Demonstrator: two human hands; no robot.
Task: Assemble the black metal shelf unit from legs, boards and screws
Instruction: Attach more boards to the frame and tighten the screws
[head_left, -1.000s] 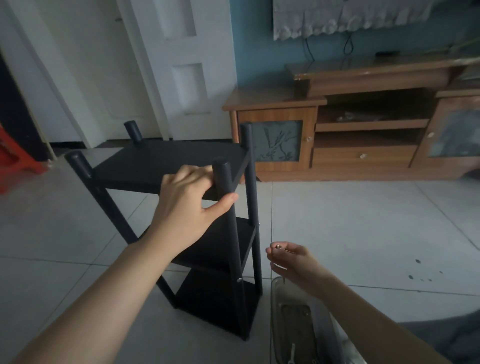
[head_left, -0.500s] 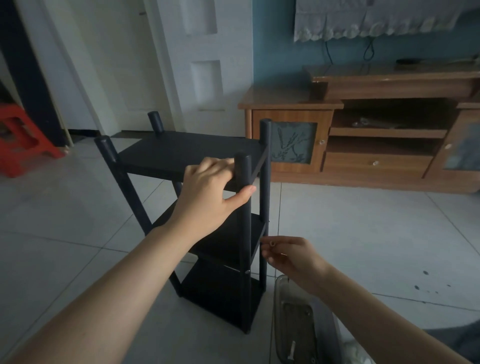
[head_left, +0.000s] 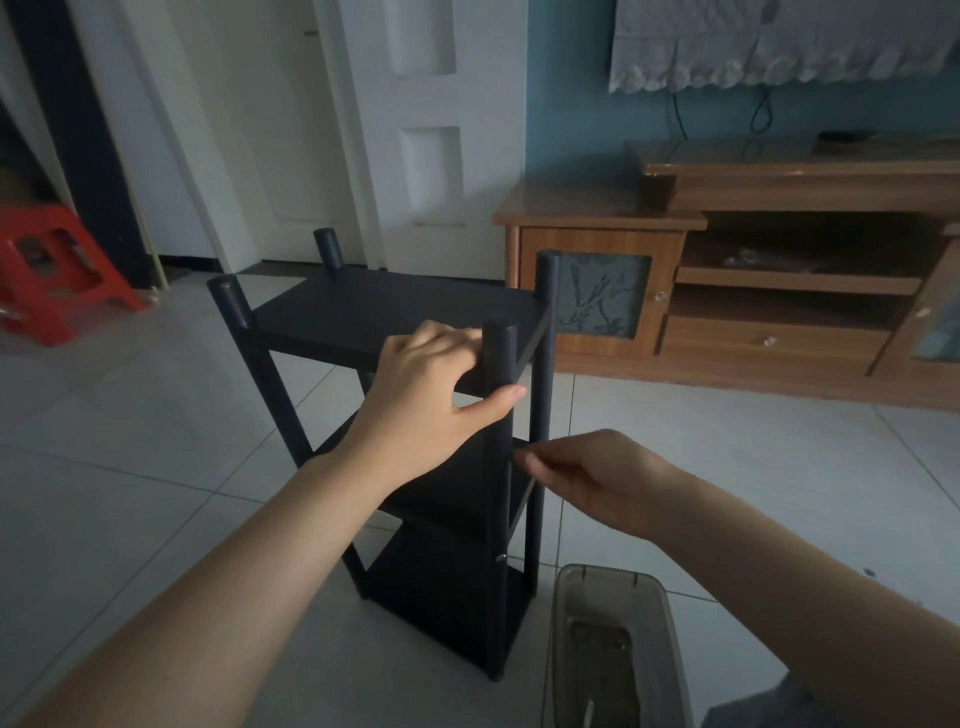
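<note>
The black shelf unit (head_left: 374, 312) stands upright on the tiled floor, with three boards between four round legs. My left hand (head_left: 431, 384) grips the near right corner of the top board, thumb against the near right leg (head_left: 498, 519). My right hand (head_left: 592, 478) has its fingertips pinched together at that leg, level with the middle board. In the earlier frames it held a small screw; the fingers hide it now. A silver screw head (head_left: 500, 558) shows lower on the same leg.
A clear plastic tray (head_left: 566, 592) with small parts lies on the floor at the bottom right. A wooden TV cabinet (head_left: 727, 291) lines the back wall. A red plastic stool (head_left: 57, 270) stands at the far left beside white doors (head_left: 431, 130).
My right hand has risen from above the tray and moved left, up to the near right leg at the middle board. My left hand has kept its grip on the top corner.
</note>
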